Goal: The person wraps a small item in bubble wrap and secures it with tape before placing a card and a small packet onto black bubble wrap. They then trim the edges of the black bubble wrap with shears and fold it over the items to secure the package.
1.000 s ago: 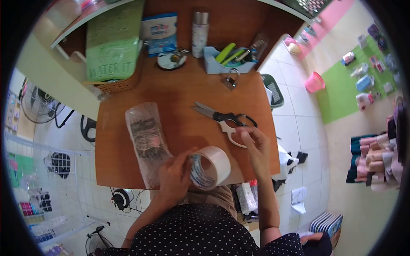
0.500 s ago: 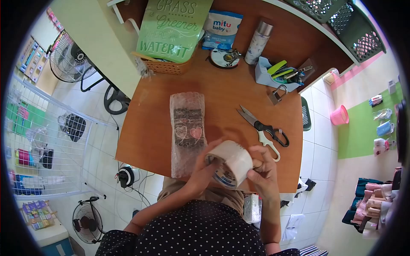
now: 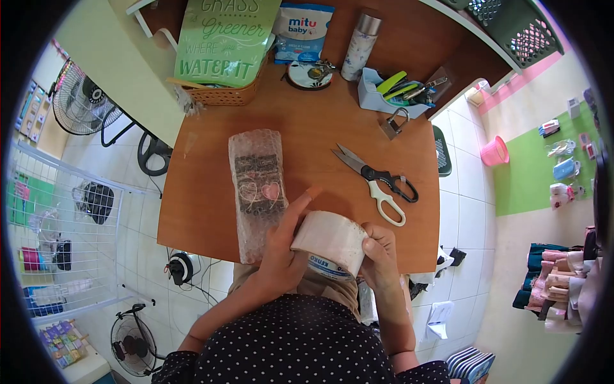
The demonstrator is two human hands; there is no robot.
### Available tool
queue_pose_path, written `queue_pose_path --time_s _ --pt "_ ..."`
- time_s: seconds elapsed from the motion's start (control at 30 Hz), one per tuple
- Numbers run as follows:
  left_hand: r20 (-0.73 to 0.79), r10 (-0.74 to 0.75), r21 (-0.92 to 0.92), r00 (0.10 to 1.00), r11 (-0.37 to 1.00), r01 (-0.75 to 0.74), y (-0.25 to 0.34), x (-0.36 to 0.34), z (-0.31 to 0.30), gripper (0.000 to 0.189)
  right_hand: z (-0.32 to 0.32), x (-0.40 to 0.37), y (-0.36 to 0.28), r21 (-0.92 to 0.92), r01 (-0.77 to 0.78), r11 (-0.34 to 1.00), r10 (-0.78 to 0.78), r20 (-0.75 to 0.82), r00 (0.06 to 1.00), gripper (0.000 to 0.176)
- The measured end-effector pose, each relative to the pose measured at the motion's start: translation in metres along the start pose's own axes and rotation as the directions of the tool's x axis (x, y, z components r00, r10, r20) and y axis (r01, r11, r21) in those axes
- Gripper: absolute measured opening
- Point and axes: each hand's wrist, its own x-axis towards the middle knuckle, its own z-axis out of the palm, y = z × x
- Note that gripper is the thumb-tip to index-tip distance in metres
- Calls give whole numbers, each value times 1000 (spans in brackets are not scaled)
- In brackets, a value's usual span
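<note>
A wide roll of pale tape (image 3: pixel 331 241) is held over the front edge of the wooden desk. My left hand (image 3: pixel 286 251) grips it from the left, with the index finger stretched out toward the desk. On the roll's right side, my right hand (image 3: pixel 380 255) pinches its edge between thumb and fingers. A bubble-wrapped package (image 3: pixel 259 192) lies on the desk (image 3: pixel 211 217), left of the roll, with dark items and heart shapes showing through. Scissors (image 3: pixel 377 179) with black and white handles lie to the upper right, blades apart.
At the back stand a wicker basket (image 3: pixel 224 95) with a green sign, a blue and white pack (image 3: pixel 302 35), a flask (image 3: pixel 361 48) and a pen tray (image 3: pixel 393 102). A padlock (image 3: pixel 394 125) lies near the right edge.
The tape roll has turned, so its outer face shows more and its hollow core less. My left index finger has stretched out. The view has shifted, moving the desk items left in the frame.
</note>
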Motion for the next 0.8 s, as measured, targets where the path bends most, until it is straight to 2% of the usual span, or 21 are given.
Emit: queue_pose_path --time_s 0.13,0.2,0.27,0.3,0.33,0.4,0.53,0.6,0.63,0.7,0.73,0.77,0.8 --pt "99 27 137 995 990 -40 0 3 -2 70 -4 0 4 27 -26 999 27 -34 999 26" --pt "110 8 86 994 996 -17 9 4 4 71 1 4 0 32 -25 999 27 -66 997 26" --pt "125 -12 33 992 999 8 16 5 10 74 13 7 -11 322 -118 939 231 -343 910 33" --pt "152 -18 -99 988 995 34 18 4 13 80 -12 6 7 583 -138 800 285 -168 944 40" --pt "179 -21 -229 984 971 62 19 4 16 86 -13 5 12 582 -133 802 284 -176 943 40" --pt "221 -19 -235 975 969 72 16 3 19 91 -10 5 19 679 -145 720 324 -144 935 38" --pt "255 -17 -209 967 975 72 13 1 21 97 -16 5 29 697 -150 701 324 -123 938 35" --pt "261 -13 -203 965 977 68 13 0 22 97 -19 7 25 789 -165 591 248 17 969 34" --pt "263 -9 -196 965 979 62 13 -1 22 97 -16 7 22 790 -160 592 246 12 969 34" --pt "273 17 -147 962 989 24 12 -1 21 98 -9 7 14 579 -108 808 320 -278 905 31" --pt "280 42 -96 959 995 -15 12 -2 21 100 -14 10 17 579 -104 809 319 -282 905 31" --pt "284 42 -98 958 995 -15 11 -4 21 100 -23 14 23 600 -68 797 141 -75 987 30" --pt "292 58 -106 955 994 -28 10 -7 22 101 -23 19 21 627 -40 778 -56 133 990 30"
